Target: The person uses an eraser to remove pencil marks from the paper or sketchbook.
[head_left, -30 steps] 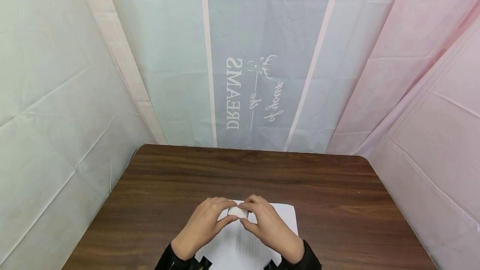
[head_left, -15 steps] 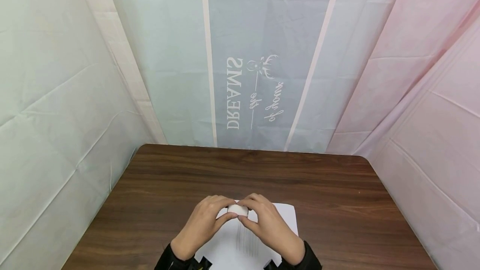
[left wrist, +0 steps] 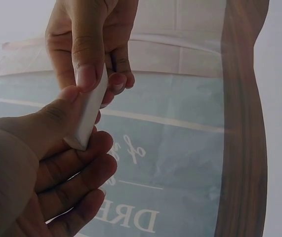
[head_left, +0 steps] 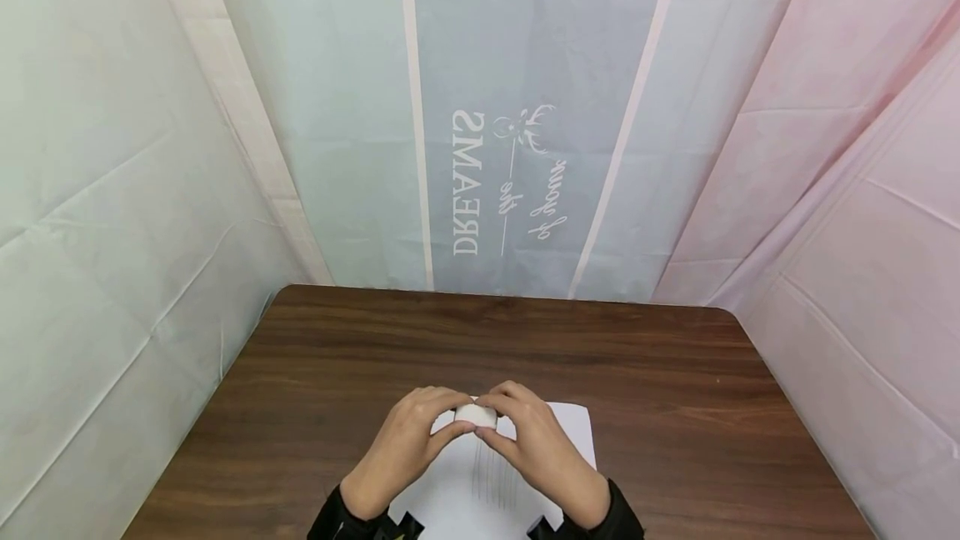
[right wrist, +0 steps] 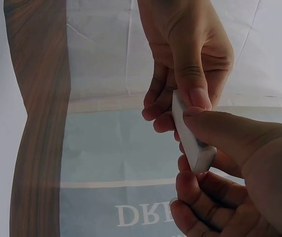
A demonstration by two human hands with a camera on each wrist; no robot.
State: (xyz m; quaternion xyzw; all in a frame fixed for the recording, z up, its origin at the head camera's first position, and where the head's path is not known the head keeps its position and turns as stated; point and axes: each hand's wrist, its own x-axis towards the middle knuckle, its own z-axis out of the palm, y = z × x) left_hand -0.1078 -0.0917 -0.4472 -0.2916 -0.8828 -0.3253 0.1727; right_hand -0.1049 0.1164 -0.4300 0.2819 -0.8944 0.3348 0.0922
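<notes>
A small white eraser (head_left: 476, 416), a block with slanted ends, is held between both hands above the sheet of paper (head_left: 574, 433). My left hand (head_left: 408, 436) pinches its left end between thumb and fingers, and my right hand (head_left: 534, 438) pinches the other end the same way. Both thumbs lie side by side along the near face, their tips meeting at the middle. In the left wrist view the eraser (left wrist: 87, 118) shows as a pale bar slanting between the two hands. From the right wrist, one bevelled end of the eraser (right wrist: 195, 143) is visible; fingers cover much of its far side.
Faint parallel lines run down the paper, which lies on a dark wooden table (head_left: 675, 407). Behind the table hangs a pale blue curtain (head_left: 360, 148) with mirrored lettering. Light fabric walls close in the left and right sides.
Both hands keep their pinch on the eraser and have barely moved. Thumbs and fingertips have drawn slightly closer together over its middle.
</notes>
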